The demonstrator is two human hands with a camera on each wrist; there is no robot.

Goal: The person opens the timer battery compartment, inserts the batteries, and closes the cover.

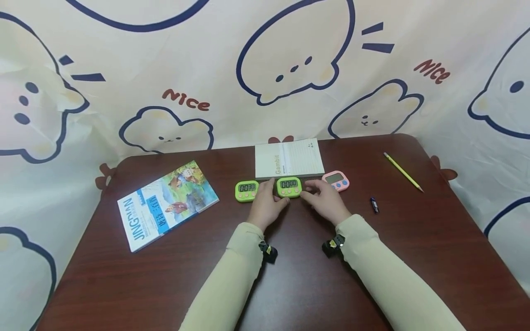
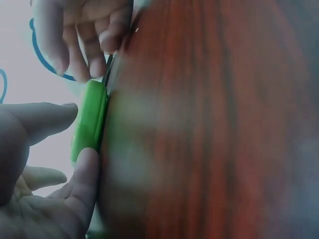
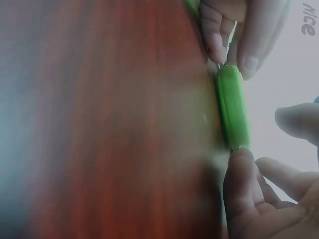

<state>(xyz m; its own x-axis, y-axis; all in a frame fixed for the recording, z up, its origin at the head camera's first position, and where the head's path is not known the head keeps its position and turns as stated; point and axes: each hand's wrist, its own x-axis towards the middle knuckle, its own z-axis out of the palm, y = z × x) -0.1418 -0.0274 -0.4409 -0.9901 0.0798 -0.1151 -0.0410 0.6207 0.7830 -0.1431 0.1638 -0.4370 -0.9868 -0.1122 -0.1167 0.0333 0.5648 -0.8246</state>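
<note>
In the head view, a green digital timer (image 1: 289, 187) showing zeros lies on the table between both hands. My left hand (image 1: 266, 205) is at its left side, its thumb touching the timer's near end in the left wrist view and its index finger stretched out just off the casing. On the other side, my right hand (image 1: 325, 201) has its thumb tip right at the timer's end, with the index finger raised apart from it. Another green timer (image 1: 246, 191) sits left of my left hand. Partly behind my right hand lies a pink timer (image 1: 336, 180).
A notebook (image 1: 290, 158) lies at the back behind the middle timer. On the left is a colourful book (image 1: 167, 205), set at an angle. To the right lie a small dark battery-like cylinder (image 1: 374, 205) and a yellow-green pencil (image 1: 403, 171). A patterned curtain (image 1: 232, 124) hangs behind the table.
</note>
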